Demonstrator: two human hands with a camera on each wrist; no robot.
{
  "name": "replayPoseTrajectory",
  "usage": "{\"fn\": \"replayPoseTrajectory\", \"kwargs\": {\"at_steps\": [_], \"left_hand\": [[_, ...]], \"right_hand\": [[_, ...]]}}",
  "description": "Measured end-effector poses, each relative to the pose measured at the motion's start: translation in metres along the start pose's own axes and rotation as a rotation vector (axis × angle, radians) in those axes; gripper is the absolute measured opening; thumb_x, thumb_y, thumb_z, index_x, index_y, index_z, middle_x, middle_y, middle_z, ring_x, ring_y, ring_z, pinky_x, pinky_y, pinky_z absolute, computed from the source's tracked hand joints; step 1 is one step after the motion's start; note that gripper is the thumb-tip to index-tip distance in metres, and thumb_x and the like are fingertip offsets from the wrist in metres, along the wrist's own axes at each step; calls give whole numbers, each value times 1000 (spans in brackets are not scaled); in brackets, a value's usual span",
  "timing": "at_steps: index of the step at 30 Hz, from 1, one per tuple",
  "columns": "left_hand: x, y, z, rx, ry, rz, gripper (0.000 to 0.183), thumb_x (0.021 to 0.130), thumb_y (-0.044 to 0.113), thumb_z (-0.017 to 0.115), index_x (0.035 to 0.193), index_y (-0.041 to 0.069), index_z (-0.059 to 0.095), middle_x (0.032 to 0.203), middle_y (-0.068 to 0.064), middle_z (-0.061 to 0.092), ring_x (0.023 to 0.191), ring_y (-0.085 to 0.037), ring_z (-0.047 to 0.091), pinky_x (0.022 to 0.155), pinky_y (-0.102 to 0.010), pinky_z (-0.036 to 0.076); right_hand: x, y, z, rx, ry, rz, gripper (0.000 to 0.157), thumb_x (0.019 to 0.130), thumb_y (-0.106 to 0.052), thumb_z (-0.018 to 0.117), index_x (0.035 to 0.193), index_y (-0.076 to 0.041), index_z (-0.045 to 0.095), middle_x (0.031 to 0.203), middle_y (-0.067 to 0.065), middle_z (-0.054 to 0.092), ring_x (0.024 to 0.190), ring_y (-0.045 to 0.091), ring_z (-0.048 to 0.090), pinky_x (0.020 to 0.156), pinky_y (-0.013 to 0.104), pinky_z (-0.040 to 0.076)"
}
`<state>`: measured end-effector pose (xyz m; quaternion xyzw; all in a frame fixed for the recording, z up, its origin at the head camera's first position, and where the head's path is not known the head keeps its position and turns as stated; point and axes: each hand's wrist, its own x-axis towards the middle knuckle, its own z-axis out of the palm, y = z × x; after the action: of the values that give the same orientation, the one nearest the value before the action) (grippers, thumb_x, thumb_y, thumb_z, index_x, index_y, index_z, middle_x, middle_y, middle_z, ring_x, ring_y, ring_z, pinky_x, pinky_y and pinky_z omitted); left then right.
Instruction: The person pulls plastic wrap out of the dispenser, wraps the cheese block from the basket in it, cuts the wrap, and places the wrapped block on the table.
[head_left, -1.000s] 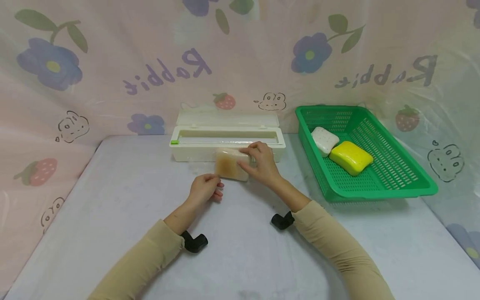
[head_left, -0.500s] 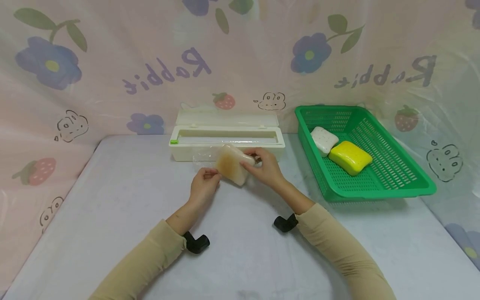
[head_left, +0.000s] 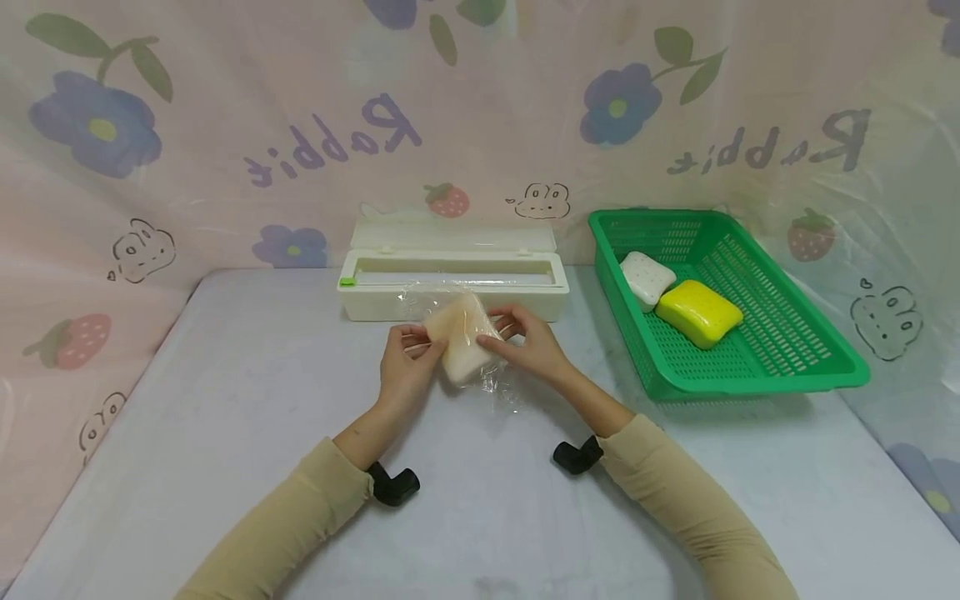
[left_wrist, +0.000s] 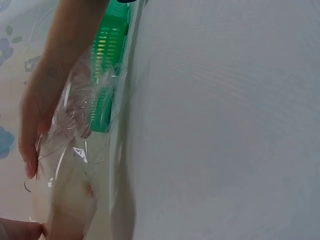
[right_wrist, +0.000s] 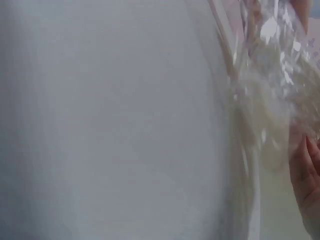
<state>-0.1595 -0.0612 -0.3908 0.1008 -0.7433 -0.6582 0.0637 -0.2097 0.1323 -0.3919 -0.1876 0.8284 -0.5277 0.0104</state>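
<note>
A cream bar that looks like soap (head_left: pixel 463 343) is tilted in the middle of the head view, held between both hands. Clear cling film (head_left: pixel 498 392) lies round it, with loose crinkled ends sticking out at its upper left and lower right. My left hand (head_left: pixel 407 367) pinches the bar's left side, thumb on the near face. On the right side my right hand (head_left: pixel 534 343) grips it, thumb in front and fingers behind. In the left wrist view the film (left_wrist: pixel 75 107) bunches beside the right hand; the bar's far side is hidden in the head view.
Behind the hands stands a white cling film dispenser (head_left: pixel 457 306) with its lid raised and a green slider (head_left: pixel 347 282) at the left. A green basket (head_left: pixel 652 367) at the right holds a white bar (head_left: pixel 647 279) and a yellow bar (head_left: pixel 699 313).
The bar has tilted and turned over, its brownish patch giving way to a paler face. Loose film now shows at its lower right. My left hand has moved from the bar's lower corner onto its side.
</note>
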Motion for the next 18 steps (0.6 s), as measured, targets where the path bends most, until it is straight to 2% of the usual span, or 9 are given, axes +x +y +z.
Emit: {"fn": "replayPoseTrajectory", "kwargs": {"at_steps": [4, 7, 10, 14, 18], "left_hand": [[-1, 3, 0, 6, -9, -43, 41, 88, 14, 66, 120, 1, 44, 119, -18, 55, 99, -27, 61, 75, -22, 52], [-1, 3, 0, 13, -11, -84, 43, 88, 15, 66, 121, 0, 44, 115, -16, 55, 93, -21, 58, 68, -18, 51], [0, 2, 0, 50, -9, -118, 45, 88, 20, 66, 123, -1, 45, 111, -16, 57, 90, -20, 58, 66, -17, 48], [3, 1, -1, 144, -36, -156, 49, 88, 29, 65, 125, 0, 51, 112, -17, 60, 96, -25, 58, 71, -21, 46], [6, -1, -2, 242, -111, -169, 52, 89, 35, 63, 126, -1, 55, 116, -19, 62, 104, -28, 59, 83, -30, 50]], "right_hand": [[-4, -2, 2, 69, -59, 109, 54, 84, -22, 73, 129, -4, 51, 101, 14, 57, 81, 18, 59, 50, 39, 56], [-6, -1, 3, 59, -92, 154, 57, 86, -26, 71, 134, -6, 48, 98, 13, 58, 74, 17, 60, 48, 40, 54], [-9, 1, 3, 49, -128, 187, 59, 88, -31, 69, 137, -10, 45, 93, 13, 60, 63, 18, 61, 46, 41, 54], [-12, 3, 4, 58, -173, 222, 58, 90, -37, 65, 140, -16, 41, 91, 13, 63, 57, 20, 63, 46, 43, 54], [-14, 4, 4, 61, -227, 253, 56, 93, -40, 61, 140, -18, 41, 91, 14, 64, 56, 20, 63, 47, 41, 54]]}}
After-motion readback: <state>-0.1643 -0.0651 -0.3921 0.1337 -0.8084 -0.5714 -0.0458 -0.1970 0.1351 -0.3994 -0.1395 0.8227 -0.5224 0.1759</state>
